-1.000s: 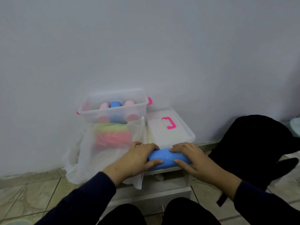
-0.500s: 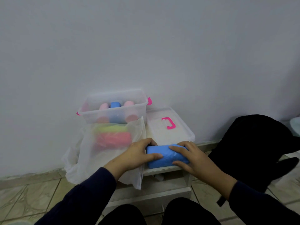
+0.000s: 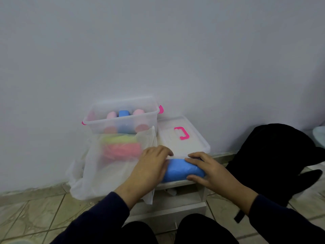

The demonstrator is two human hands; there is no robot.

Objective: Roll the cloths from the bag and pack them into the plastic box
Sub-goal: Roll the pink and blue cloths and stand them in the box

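Blue rolled cloth is pressed on the white stand's front edge | left hand is curled over its left end | right hand is clasped round its right end | clear plastic box with standing rolls is set behind the translucent white bag.

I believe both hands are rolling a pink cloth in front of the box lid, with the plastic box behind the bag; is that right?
Not quite: in the head view the cloth under the left hand and right hand is blue, not pink. The rest holds: it lies in front of the box lid, and the plastic box stands behind the bag.
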